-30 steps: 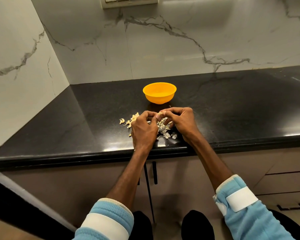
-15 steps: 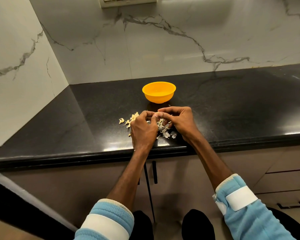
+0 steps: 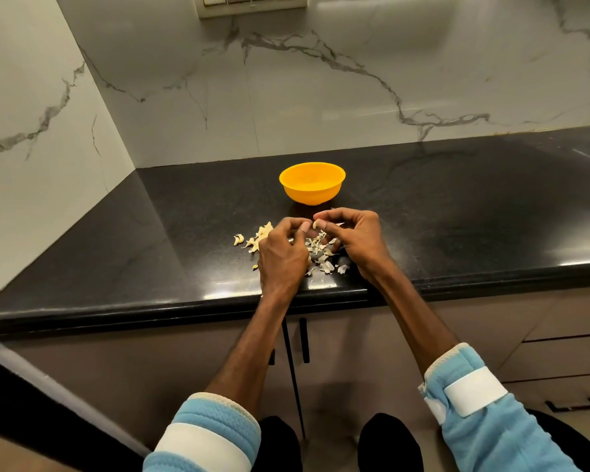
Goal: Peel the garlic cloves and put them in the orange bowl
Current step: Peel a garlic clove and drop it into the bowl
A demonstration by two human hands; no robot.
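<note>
A: How are the fingers (image 3: 322, 227) seen?

B: They are narrowly closed. A small pale garlic clove (image 3: 315, 224) is pinched at the tips of the right hand (image 3: 360, 240), and the curled fingers of the left hand (image 3: 281, 258) are brought against the same clove. How much of the clove is peeled cannot be told. Both hands are held just above the worktop (image 3: 150, 250), a little below the middle of the frame.

A: What is found beneath them?

B: Papery grey-white skins (image 3: 324, 265) are scattered under and between the hands. A second cluster of cream-coloured scraps (image 3: 263, 233) is seen just left of the left hand.

A: And the orange bowl (image 3: 312, 195)?

B: It is set upright on the black worktop, directly above the hands in the frame, near them but apart. Its contents cannot be made out.

A: What is seen further out?

B: Light blue sleeves (image 3: 474, 420) with white bands are shown at the bottom of the frame. Cupboard doors (image 3: 355, 352) are seen below the worktop's edge, veined marble wall (image 3: 355, 97) above it, and a switch plate (image 3: 252, 3) at the top.
</note>
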